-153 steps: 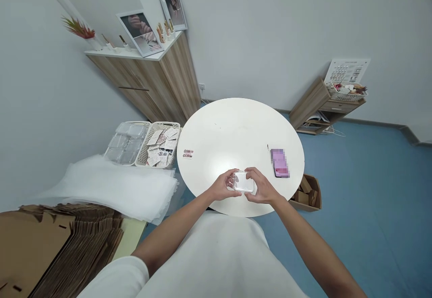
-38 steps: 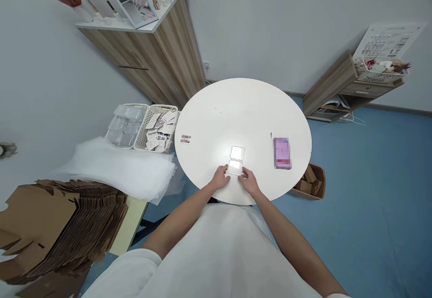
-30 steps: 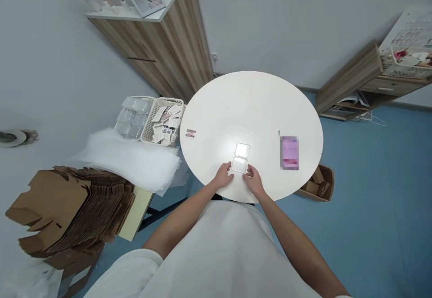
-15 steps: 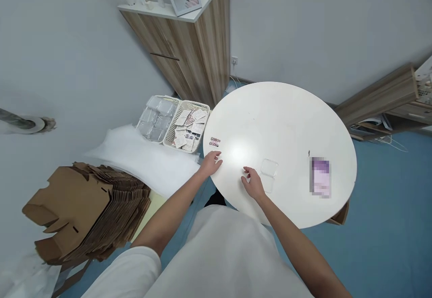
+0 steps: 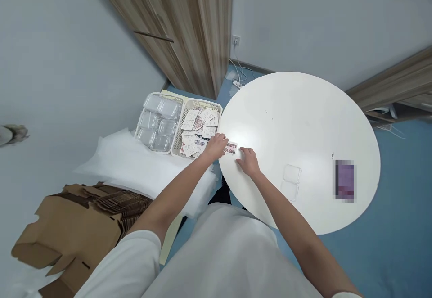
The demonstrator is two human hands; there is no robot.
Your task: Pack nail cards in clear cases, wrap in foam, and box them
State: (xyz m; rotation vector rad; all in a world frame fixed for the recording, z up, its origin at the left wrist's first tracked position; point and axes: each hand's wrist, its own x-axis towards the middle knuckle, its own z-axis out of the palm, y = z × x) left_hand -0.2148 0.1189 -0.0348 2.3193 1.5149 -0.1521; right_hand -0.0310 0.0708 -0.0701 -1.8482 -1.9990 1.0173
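Observation:
A small white card with two rows of dark reddish false nails (image 5: 231, 148) is at the left edge of the round white table (image 5: 303, 109). My left hand (image 5: 215, 147) has its thumb and fingers closed at the card's left edge, partly covering that end. Just right of the card, my right hand (image 5: 249, 162) holds nothing, its thumb and index finger apart and pointing toward the card. An opened clear plastic case (image 5: 291, 182) lies on the table to the right of my right hand.
A white basket of printed cards (image 5: 197, 127) stands left of the table, beside a basket of clear plastic cases (image 5: 158, 122). White foam sheets (image 5: 135, 160) and flattened cardboard boxes (image 5: 74, 226) lie further left. A blurred-out rectangular object (image 5: 344, 181) rests on the table's right side.
My left hand has moved to the nail card and closed at its edge. My right hand has come closer to the card's other side. The view has shifted downward and left.

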